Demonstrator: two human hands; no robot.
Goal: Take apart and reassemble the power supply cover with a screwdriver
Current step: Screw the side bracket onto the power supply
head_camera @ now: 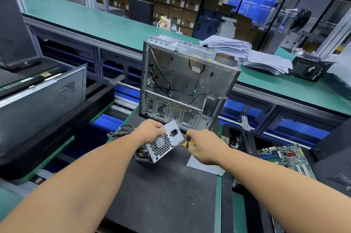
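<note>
A silver power supply (163, 142) with a honeycomb fan grille and a black socket stands tilted on the dark mat (161, 191). Its inner board shows at the lower left corner. My left hand (150, 130) grips the unit's upper left edge. My right hand (204, 146) holds a screwdriver (187, 144) with a yellow and black handle. Its tip touches the right edge of the grille face. A bundle of coloured wires (121, 131) trails from the unit to the left.
An open, bare computer case (186, 84) stands upright just behind the power supply. A flat grey metal plate (205, 165) lies under my right wrist. A green motherboard (284, 157) lies at right. Paper stacks (247, 52) sit on the far green bench; another case (39, 99) lies at left.
</note>
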